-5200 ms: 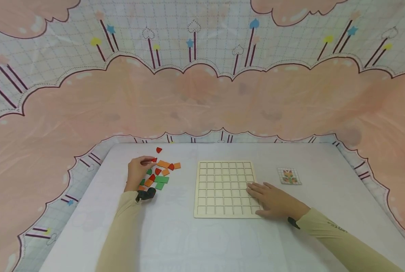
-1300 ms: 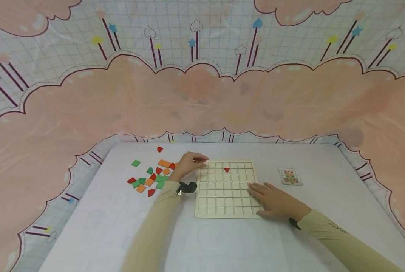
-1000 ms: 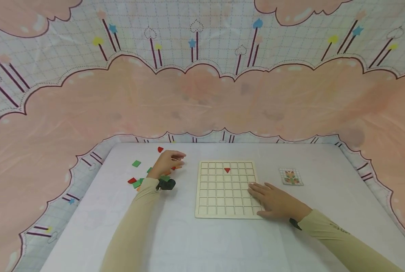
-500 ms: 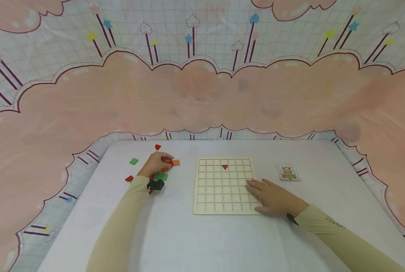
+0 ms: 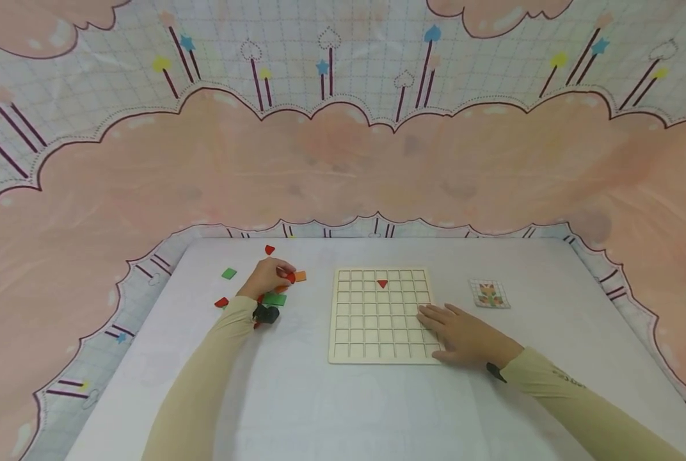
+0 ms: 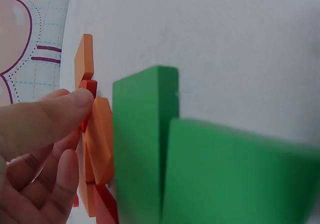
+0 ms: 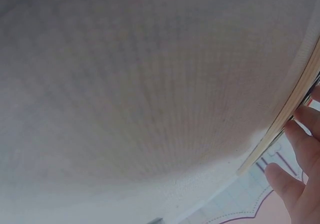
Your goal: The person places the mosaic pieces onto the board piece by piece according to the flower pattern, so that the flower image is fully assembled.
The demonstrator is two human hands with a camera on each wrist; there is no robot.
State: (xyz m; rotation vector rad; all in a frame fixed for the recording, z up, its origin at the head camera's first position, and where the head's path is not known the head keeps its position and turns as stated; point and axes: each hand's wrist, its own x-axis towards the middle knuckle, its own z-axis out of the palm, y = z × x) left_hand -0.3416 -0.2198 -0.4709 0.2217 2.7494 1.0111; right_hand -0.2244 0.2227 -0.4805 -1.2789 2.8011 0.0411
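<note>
My left hand [image 5: 264, 276] is among loose coloured tiles at the left. Its thumb and finger pinch a red tile with a curved edge [image 5: 290, 277]; the left wrist view shows the thumb on that red tile [image 6: 89, 86], between orange tiles [image 6: 102, 139]. A square wooden grid board [image 5: 352, 358] lies in front of me. One red triangular tile [image 5: 382, 283] sits in its top row. My right hand [image 5: 470, 334] rests on the board's right edge with fingers extended; the right wrist view catches only its fingers [image 7: 302, 139] by the board's edge [image 7: 280, 121].
Two green tiles [image 5: 275, 299] lie below the left hand, a lone green one [image 5: 229, 273] to its left. Another red tile [image 5: 270, 250] lies behind it, one more red tile [image 5: 221, 302] at far left. A small flower pattern card [image 5: 489, 294] lies right of the board.
A red triangular tile now sits on the board, where none was at first. My left hand has gone from the board back to the tiles and pinches another red one. The right hand has stayed.
</note>
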